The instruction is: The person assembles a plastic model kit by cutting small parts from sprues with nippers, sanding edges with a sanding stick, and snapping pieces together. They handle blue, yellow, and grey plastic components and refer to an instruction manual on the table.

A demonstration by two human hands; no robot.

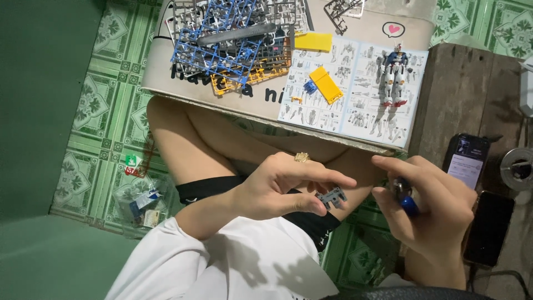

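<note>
Left hand [283,186] pinches a small grey plastic part [331,196] between thumb and fingertips, held over the lap, probably for trimming. Its long axis runs roughly sideways, toward the right hand [430,208], which is closed around blue-handled nippers [405,197], tool mostly hidden. Beyond, on a cardboard box [166,69]: instruction sheet [355,94], assembled robot figure [393,75], coloured sprues [233,39]. Phones [466,158] lie right.

The left hand [283,186] is held over the lap, thumb and forefinger pinched together in a light grip. The right hand [430,203] is beside it, fingers curled closed, forefinger stretched toward the left.
</note>
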